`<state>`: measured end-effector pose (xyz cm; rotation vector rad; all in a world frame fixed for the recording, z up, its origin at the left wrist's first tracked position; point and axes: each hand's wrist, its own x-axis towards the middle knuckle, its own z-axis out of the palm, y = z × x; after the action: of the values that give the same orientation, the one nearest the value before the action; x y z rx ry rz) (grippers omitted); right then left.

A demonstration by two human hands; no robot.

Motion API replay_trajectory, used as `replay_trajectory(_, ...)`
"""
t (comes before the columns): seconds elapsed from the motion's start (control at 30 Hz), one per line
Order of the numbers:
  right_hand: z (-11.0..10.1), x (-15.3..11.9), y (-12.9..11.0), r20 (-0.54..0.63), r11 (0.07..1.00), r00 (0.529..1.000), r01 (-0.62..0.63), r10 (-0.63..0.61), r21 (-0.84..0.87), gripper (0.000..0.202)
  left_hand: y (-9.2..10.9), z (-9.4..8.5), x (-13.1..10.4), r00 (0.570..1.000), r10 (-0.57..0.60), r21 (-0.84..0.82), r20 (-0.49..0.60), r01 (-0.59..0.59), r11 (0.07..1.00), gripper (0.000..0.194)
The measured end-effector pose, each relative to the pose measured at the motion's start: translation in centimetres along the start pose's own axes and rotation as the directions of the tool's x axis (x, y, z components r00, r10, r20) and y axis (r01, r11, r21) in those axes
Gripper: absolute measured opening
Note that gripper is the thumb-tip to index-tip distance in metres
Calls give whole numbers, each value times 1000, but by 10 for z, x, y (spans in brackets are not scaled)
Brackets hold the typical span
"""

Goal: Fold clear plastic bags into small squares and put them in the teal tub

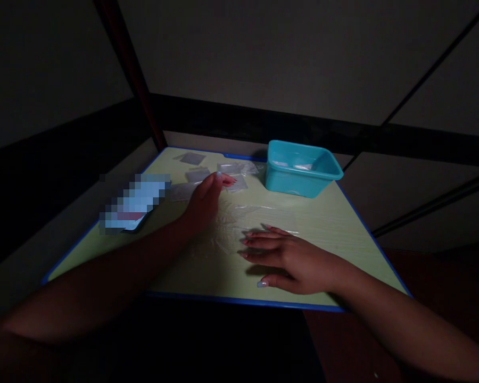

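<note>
Left forearm (143, 260) extended; left hand (207, 195) farther forward, fingers (228, 181) directed right. Right hand (301, 260) palm down, fingers spread.

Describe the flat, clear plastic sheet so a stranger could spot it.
Find the blue-edged, pale yellow-green tabletop, then the rectangular turquoise plastic tub at its far right. Nearer the viewer, at the bare right hand, lies the flat, clear sheet. It is broader and clearer than the small greyish plastic pieces beyond.

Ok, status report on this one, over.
Right hand open over thin clear plastic sheet. Left hand by flat translucent packets, grip unclear. Turquoise rectangular tub stands aside.
</note>
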<state>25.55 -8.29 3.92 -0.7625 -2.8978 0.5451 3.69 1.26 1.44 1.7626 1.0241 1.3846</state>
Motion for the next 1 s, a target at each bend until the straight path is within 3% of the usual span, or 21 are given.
replay_trajectory(0.23, 5, 3, 11, -13, 998, 999, -52, 53, 40, 61, 9, -1, -4, 983, 62, -65, 175, -52, 997, 58)
replay_trajectory(0.6, 10, 3, 17, 43, 984, 987, -160, 157, 80, 73, 8, 0, -7, 949, 10, -152, 314, 40, 988, 63)
replay_trajectory(0.77, 10, 3, 17, 43, 988, 988, -149, 147, 46, 74, 1, 3, -9, 891, -7, -164, 454, 92, 982, 68)
replay_trajectory(1.0, 4, 1, 12, -8, 988, 988, -153, 153, 23, 72, -1, 3, -11, 831, -34, -9, 556, 47, 999, 71)
